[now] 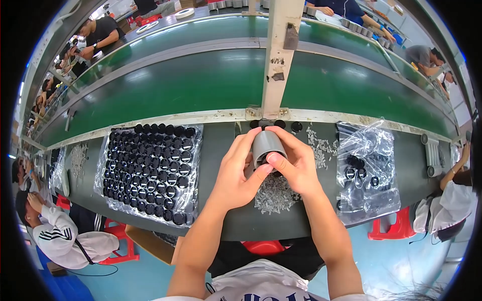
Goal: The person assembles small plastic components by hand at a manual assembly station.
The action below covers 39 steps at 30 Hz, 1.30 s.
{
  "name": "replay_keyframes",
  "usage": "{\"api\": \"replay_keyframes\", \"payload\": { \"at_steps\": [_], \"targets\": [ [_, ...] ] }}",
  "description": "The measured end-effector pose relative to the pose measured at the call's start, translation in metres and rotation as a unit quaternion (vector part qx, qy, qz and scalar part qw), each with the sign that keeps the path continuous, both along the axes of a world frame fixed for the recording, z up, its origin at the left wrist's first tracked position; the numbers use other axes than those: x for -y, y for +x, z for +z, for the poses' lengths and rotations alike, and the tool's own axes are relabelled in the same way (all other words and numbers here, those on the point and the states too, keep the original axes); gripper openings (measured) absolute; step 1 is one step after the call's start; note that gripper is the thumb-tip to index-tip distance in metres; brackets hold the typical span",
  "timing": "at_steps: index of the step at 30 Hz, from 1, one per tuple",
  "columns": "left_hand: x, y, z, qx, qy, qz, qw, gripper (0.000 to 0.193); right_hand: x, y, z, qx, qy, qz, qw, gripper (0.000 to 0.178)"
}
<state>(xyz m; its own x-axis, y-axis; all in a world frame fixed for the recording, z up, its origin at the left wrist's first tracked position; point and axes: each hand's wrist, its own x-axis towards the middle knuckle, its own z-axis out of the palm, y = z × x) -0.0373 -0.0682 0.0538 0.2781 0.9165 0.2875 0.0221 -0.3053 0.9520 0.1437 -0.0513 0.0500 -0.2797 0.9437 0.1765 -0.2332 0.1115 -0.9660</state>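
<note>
Over the middle of the dark table, my left hand (234, 173) and my right hand (300, 163) are wrapped round a grey cylinder (266, 142) from both sides. The cylinder tilts so that its open end faces me. Both thumbs press at the near rim, and something dark shows just inside it, too shaded to name. Beneath my hands lies a pile of small translucent grey pieces (275, 196). Several black round caps (297, 126) rest on the table just beyond my fingers.
A plastic-wrapped tray of black round caps (145, 170) lies to the left. Clear plastic with a few black caps (369, 173) lies to the right. More small pieces (321, 146) are scattered nearby. A pale upright post (276, 60) stands before the green conveyor belt (201, 85). People sit on both sides.
</note>
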Motion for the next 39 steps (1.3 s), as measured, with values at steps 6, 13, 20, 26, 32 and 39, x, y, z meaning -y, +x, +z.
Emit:
{"api": "replay_keyframes", "payload": {
  "at_steps": [6,13,20,26,32,39],
  "targets": [
    [0.003,0.003,0.006,0.111,-0.034,-0.011,0.993,0.064,-0.002,-0.003,0.004,-0.022,0.02,-0.005,1.0,0.067],
    [-0.003,-0.001,0.0,0.136,-0.055,-0.019,0.989,0.058,0.001,-0.004,0.007,-0.052,0.01,0.036,0.998,0.068],
    [-0.006,-0.004,0.002,0.149,-0.11,0.0,0.983,0.055,-0.003,-0.004,0.008,-0.044,-0.039,0.05,0.997,0.074],
    [-0.006,-0.002,0.006,0.117,-0.127,0.018,0.985,0.054,-0.002,-0.003,0.004,-0.01,0.007,0.056,0.998,0.075],
    [-0.004,-0.011,0.01,0.134,-0.178,0.007,0.975,0.056,-0.003,-0.008,-0.007,0.011,0.045,0.031,0.998,0.075],
    [0.02,-0.045,0.001,0.005,-0.23,-0.107,0.967,0.032,-0.009,0.008,0.001,-0.005,0.031,0.011,0.999,0.068]
  ]
}}
